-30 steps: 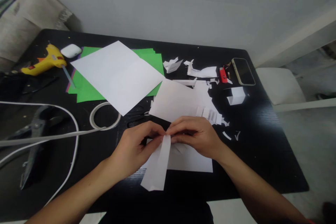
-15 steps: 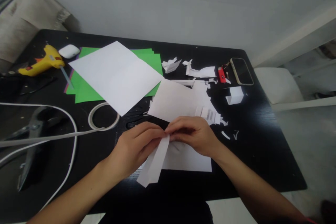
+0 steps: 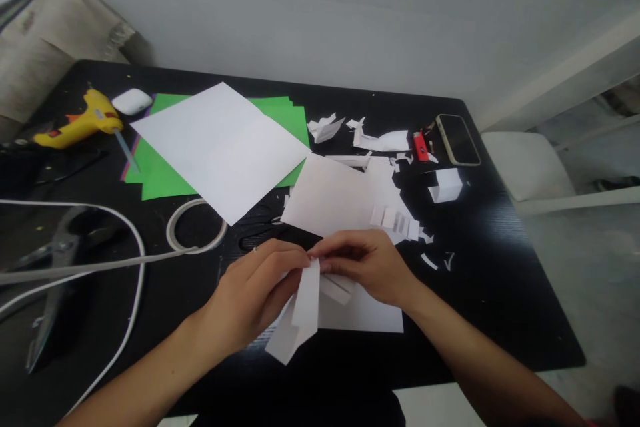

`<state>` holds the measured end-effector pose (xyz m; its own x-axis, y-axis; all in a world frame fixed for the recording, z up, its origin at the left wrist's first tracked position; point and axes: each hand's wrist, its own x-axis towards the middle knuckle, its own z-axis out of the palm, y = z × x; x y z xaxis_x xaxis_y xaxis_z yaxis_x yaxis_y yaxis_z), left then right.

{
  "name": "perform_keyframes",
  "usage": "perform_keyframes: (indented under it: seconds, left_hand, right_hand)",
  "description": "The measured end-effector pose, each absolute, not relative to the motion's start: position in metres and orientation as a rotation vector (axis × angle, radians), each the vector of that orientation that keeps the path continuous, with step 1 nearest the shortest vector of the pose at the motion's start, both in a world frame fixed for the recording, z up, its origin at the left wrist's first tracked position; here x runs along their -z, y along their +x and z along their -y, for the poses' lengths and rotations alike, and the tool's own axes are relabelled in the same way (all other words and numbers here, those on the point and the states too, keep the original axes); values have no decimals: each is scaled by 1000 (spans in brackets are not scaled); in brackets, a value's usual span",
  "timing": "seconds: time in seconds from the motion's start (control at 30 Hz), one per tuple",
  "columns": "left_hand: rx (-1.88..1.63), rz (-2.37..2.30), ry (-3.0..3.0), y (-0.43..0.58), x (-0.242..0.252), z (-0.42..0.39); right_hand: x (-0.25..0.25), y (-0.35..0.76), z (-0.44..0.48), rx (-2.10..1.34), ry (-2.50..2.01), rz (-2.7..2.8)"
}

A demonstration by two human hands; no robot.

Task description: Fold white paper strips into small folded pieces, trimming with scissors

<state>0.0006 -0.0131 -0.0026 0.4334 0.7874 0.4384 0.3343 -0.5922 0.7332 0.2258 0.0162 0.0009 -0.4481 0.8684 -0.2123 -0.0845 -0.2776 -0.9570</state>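
Note:
A folded strip of white paper [image 3: 307, 303] hangs down between my hands, its loose lower end pointing toward me. My left hand [image 3: 263, 280] pinches its upper end from the left. From the right, my right hand [image 3: 367, 263] closes thumb and fingers on the same end, the fingertips of both hands meeting there. Another small folded white piece [image 3: 337, 289] shows beneath my right fingers; whether it joins the strip I cannot tell. Under the hands lies a flat white sheet [image 3: 370, 313] on the black table [image 3: 480, 313].
Behind the hands lie white sheets [image 3: 220, 153] on green paper [image 3: 165, 177] and white scraps [image 3: 383, 140]. At left are a yellow glue gun [image 3: 93, 120], scissors [image 3: 63, 250], white cable [image 3: 143, 260] and a tape roll [image 3: 173, 227]. A red lighter [image 3: 421, 147] and phone [image 3: 459, 140] sit at right.
The paper strip has turned slightly, its lower end swinging a little right and its fold opening wider. More of the small folded piece shows under my right hand. Both hands keep their pinch.

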Motion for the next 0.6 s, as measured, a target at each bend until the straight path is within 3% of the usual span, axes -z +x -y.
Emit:
perform_keyframes:
  seconds: [0.6]
  left_hand:
    - [-1004, -1044, 1987, 3, -1, 7]
  right_hand:
    - [6, 224, -16, -1870, -1178, 1127]
